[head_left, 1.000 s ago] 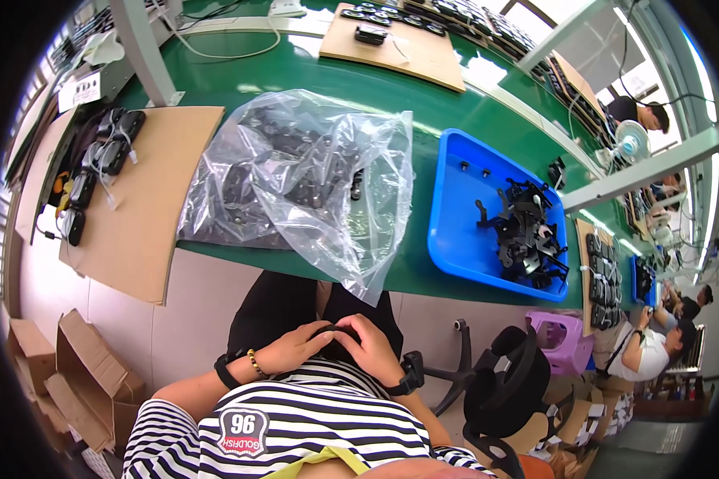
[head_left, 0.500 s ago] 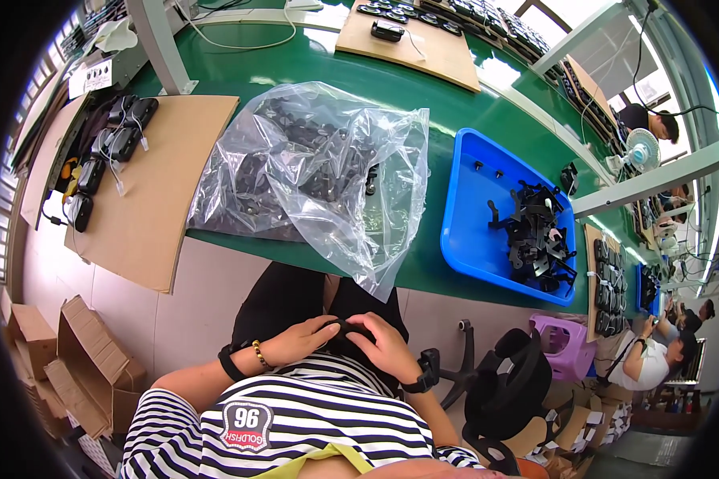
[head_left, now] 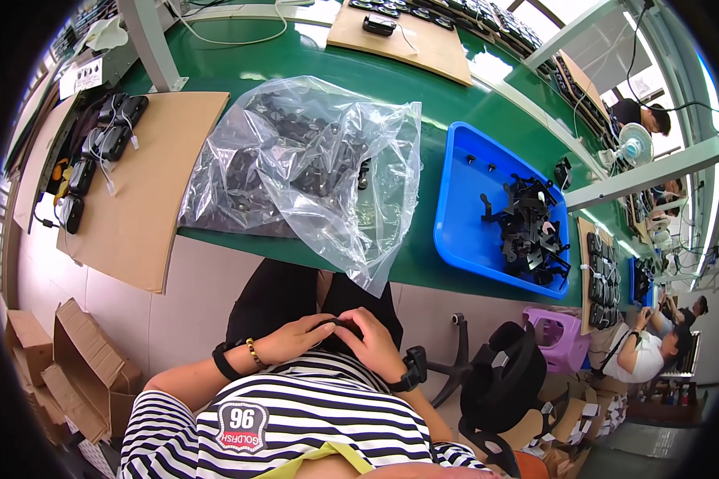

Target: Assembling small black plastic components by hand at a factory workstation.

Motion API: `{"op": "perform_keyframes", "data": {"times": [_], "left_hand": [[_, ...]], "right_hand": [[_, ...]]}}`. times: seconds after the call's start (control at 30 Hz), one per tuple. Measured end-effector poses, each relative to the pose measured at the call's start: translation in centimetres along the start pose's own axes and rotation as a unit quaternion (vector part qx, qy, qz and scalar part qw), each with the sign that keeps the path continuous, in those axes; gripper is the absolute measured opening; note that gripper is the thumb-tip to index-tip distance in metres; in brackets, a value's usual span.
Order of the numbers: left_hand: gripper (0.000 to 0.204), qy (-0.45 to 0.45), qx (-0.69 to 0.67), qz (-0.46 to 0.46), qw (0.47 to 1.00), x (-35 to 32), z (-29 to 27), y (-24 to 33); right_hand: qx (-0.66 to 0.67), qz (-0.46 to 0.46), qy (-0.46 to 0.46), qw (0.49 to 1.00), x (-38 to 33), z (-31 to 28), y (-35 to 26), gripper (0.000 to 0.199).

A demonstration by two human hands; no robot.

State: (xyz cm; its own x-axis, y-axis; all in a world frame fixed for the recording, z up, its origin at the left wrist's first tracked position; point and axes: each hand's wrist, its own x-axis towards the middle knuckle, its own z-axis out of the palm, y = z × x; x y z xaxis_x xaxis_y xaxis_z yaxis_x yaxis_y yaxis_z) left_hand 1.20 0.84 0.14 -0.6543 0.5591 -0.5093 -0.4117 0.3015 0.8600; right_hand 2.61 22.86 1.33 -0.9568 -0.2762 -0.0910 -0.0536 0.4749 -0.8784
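My left hand (head_left: 299,337) and my right hand (head_left: 369,342) meet over my lap, below the edge of the green table. Their fingertips are closed together on a small black part (head_left: 333,322), mostly covered by the fingers and hard to tell from my dark trousers. Straight ahead on the table lies a clear plastic bag (head_left: 295,160) full of small black parts. To its right is a blue tray (head_left: 453,199) holding a heap of black plastic brackets (head_left: 531,227), with two small pieces apart near its far side.
At the left, a cardboard sheet (head_left: 148,188) bears several black devices with white cables. A wooden board (head_left: 423,48) lies across the table. Right of me stand a black office chair (head_left: 503,375) and a purple stool (head_left: 557,339). Open cartons (head_left: 96,359) are at lower left; co-workers sit far right.
The whole view has shifted slightly. My right fingers have moved a little closer over the left fingertips, still closed on the black part.
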Motion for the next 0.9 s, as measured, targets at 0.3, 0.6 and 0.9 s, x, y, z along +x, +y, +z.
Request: {"op": "perform_keyframes", "data": {"times": [0.3,0.6,0.9], "left_hand": [[0.055,-0.016,0.011,-0.004,1.000,0.3,-0.3,0.0],[0.055,-0.022,-0.022,-0.031,0.999,-0.4,0.0,0.8],[0.049,0.002,-0.018,0.006,1.000,0.2,-0.4,-0.1]], "right_hand": [[0.014,0.008,-0.049,0.999,0.3,-0.7,0.1,0.022],[-0.005,-0.006,-0.003,1.000,-0.6,0.3,0.0,0.021],[0.005,0.014,-0.022,1.000,-0.6,0.0,0.1,0.022]]}}
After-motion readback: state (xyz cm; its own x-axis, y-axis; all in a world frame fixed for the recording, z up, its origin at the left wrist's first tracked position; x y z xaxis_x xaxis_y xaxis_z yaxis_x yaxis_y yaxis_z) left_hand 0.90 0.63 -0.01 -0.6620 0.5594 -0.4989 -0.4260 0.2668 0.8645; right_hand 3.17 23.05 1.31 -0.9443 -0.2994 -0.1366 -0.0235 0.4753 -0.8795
